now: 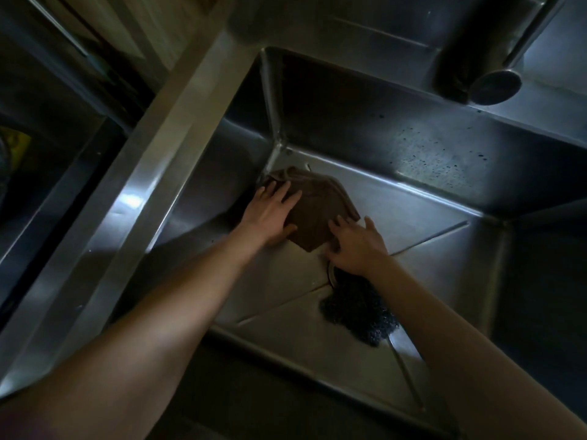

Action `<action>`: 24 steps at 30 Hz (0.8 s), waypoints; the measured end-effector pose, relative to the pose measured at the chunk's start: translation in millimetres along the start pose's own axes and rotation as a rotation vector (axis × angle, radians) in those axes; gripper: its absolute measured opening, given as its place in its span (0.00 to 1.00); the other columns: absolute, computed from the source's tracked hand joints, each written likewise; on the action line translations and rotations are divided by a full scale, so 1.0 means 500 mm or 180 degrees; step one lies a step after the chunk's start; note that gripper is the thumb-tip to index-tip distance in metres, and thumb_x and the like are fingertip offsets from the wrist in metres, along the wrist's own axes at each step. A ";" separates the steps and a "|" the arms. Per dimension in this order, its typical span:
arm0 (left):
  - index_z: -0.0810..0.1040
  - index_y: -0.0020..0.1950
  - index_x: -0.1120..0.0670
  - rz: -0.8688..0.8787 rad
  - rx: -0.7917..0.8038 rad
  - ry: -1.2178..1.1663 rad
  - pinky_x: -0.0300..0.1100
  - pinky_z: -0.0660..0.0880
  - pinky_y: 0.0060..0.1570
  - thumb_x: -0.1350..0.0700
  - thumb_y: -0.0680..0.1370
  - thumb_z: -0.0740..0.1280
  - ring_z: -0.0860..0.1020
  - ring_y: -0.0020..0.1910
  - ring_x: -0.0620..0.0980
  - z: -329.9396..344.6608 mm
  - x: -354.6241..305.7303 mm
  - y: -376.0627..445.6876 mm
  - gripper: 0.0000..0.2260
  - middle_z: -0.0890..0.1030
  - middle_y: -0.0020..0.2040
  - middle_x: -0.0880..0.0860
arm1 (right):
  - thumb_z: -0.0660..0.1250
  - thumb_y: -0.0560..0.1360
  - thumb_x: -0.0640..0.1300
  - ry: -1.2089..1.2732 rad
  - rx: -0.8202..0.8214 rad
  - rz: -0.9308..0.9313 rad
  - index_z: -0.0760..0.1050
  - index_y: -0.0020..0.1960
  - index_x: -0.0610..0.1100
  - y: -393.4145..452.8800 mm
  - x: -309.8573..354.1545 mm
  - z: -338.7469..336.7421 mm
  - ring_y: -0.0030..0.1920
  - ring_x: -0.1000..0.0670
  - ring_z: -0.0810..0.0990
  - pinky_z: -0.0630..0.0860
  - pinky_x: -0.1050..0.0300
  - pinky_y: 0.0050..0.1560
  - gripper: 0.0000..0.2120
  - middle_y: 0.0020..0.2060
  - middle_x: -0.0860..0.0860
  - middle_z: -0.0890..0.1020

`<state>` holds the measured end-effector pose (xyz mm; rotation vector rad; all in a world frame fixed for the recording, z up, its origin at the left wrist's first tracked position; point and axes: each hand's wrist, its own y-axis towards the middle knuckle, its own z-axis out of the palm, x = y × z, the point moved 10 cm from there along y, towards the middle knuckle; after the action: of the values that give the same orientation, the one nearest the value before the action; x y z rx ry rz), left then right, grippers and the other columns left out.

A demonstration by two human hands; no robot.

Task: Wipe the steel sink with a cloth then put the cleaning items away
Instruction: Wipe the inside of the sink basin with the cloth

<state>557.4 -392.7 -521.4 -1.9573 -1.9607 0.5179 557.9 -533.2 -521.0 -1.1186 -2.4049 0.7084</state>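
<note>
Brown cloth (317, 214) lies flat on the floor of the sink (422, 198), pushed toward the far-left corner of the basin, its far edge bunched just short of where the two walls meet. Both hands press on it with fingers spread. The left hand (270, 214) covers the cloth's left side, its thumb along the near edge. The right hand (357, 246) rests on the cloth's near-right corner, fingertips on the fabric and palm over the steel beside it. Neither hand pinches or lifts anything.

Just nearer than the cloth, partly under the right wrist, sits the drain (332, 271), only a sliver of its rim showing. A dark steel-wool scourer (359, 315) lies on the sink floor touching the drain's near side, well clear of the cloth.

Judging from this, the wiping is under way and far from finished: the wall beyond the cloth to the right carries dark specks and droplets, and only this one corner is being worked. The putting-away has not begun, since cloth and scourer are both in the basin.

Beyond the cloth to the right, a tap (489, 74) hangs over the rim. Left of the cloth, past a broad steel divider (152, 173), is a second basin (47, 185) with something yellow inside, too dark to identify.
</note>
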 end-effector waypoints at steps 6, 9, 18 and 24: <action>0.44 0.77 0.45 0.0018 0.0254 0.0062 0.52 0.52 0.73 0.41 0.77 0.61 0.50 0.76 0.58 0.020 0.014 -0.009 0.35 0.45 0.78 0.54 | 0.59 0.76 0.57 0.0052 0.0326 -0.0043 0.46 0.78 0.47 0.012 0.011 0.022 0.77 0.45 0.52 0.46 0.43 0.74 0.37 0.78 0.45 0.48; 0.44 0.77 0.44 -0.0024 0.0319 0.0068 0.52 0.53 0.73 0.41 0.77 0.61 0.50 0.76 0.57 0.033 0.028 -0.037 0.35 0.45 0.78 0.54 | 0.59 0.76 0.57 -0.0069 0.0442 -0.0128 0.45 0.78 0.49 0.012 0.023 0.027 0.77 0.45 0.51 0.46 0.42 0.74 0.37 0.78 0.46 0.47; 0.42 0.77 0.43 -0.0330 0.0507 0.0023 0.50 0.52 0.72 0.43 0.78 0.59 0.48 0.77 0.57 0.090 0.035 -0.140 0.33 0.44 0.78 0.54 | 0.60 0.76 0.56 -0.0412 0.0462 -0.0377 0.47 0.78 0.48 -0.020 0.073 0.059 0.76 0.42 0.53 0.50 0.44 0.74 0.36 0.77 0.46 0.49; 0.42 0.77 0.45 -0.0376 0.0809 0.0190 0.50 0.54 0.72 0.43 0.78 0.60 0.50 0.76 0.59 0.121 0.026 -0.204 0.35 0.45 0.78 0.56 | 0.60 0.77 0.54 -0.0421 0.0653 -0.0493 0.45 0.78 0.49 -0.060 0.100 0.094 0.77 0.44 0.50 0.49 0.42 0.74 0.36 0.78 0.47 0.46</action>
<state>439.0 -381.1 -527.2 -1.6728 -1.8588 0.6352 484.7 -523.4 -533.6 -0.8177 -2.4277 0.9772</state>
